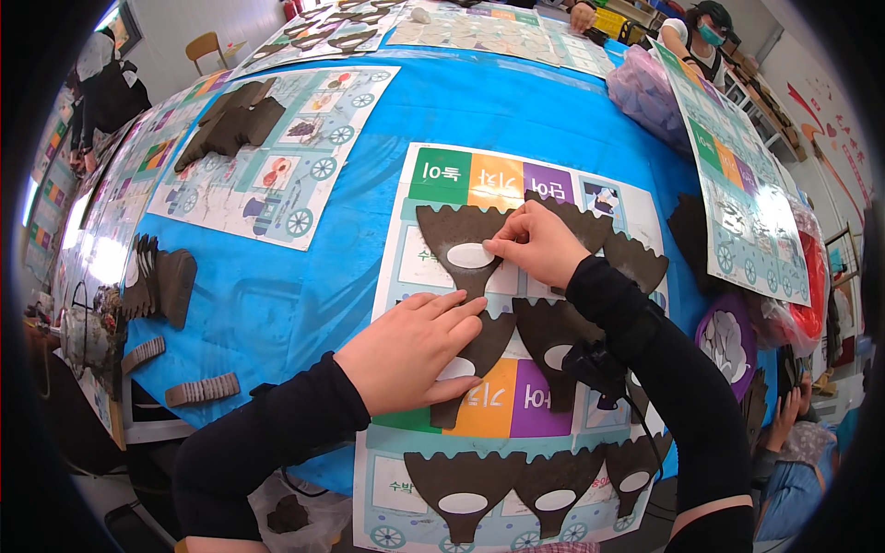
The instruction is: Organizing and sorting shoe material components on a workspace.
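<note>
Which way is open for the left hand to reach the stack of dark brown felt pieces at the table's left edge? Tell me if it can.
Probably yes. The left hand lies flat on a brown felt cutout; only bare blue tablecloth separates it from the stack.

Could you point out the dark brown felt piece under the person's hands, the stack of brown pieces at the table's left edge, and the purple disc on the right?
Dark brown felt piece (452, 232): head view, its upper left lobe.
Stack of brown pieces (173, 288): head view, front piece's face.
Purple disc (715, 318): head view, its purple upper rim.
</note>
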`<state>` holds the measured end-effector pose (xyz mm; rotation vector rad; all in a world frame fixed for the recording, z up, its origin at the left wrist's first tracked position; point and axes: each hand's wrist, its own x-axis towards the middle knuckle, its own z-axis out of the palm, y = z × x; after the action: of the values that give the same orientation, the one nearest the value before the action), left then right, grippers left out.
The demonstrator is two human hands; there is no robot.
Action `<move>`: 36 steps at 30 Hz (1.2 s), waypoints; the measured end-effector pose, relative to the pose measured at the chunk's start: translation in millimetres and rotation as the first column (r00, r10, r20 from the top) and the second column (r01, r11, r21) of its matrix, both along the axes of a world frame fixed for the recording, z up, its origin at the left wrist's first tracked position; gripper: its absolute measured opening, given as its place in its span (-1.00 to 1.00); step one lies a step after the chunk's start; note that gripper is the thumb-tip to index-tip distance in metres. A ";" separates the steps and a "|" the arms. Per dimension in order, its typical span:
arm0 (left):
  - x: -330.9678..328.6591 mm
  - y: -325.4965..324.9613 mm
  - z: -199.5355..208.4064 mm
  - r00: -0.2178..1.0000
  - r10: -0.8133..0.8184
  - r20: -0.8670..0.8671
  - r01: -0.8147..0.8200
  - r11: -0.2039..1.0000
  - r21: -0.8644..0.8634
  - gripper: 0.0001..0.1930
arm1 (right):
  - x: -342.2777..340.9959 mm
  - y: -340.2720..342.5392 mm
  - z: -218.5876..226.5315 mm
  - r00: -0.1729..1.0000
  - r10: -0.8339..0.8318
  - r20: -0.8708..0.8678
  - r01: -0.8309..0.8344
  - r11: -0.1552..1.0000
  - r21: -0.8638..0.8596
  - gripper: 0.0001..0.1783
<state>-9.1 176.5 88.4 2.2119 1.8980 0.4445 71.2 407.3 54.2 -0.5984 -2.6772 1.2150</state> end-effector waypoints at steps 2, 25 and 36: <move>0.4 0.2 0.2 1.000 0.002 0.012 -0.001 1.000 -0.005 -0.54 | 0.8 0.5 -1.2 1.000 0.004 -0.012 -0.004 1.000 0.013 -0.70; -4.3 29.6 17.1 0.989 0.117 -0.091 -0.123 0.990 -0.064 -0.38 | 66.4 9.9 115.9 0.939 0.014 -0.345 0.159 0.869 0.469 -0.67; 7.4 46.1 41.6 0.979 0.133 -0.156 -0.165 0.963 -0.215 -0.36 | 326.2 84.1 97.0 0.923 -0.279 0.265 0.126 0.870 0.476 -0.75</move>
<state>-1.7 222.6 130.0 2.0086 2.0793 0.0881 397.3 491.3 151.2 -1.0443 -2.9109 0.4326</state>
